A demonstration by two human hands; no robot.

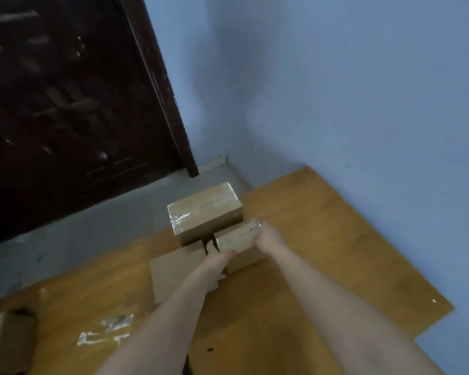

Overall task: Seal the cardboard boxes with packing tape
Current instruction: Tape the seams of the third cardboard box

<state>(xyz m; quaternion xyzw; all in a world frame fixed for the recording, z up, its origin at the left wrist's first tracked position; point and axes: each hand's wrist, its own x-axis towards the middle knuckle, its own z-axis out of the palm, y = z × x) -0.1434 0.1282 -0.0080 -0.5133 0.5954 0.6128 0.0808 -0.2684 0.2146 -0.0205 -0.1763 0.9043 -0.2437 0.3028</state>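
Both hands grip the small box (238, 240), left hand (217, 259) at its near end, right hand (267, 236) at its far right, just beside the taped box (205, 212).

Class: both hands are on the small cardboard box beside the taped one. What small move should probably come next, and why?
Probably set the small box down beside the taped box. The left hand and right hand grip its ends, and its top already looks glossy with tape.
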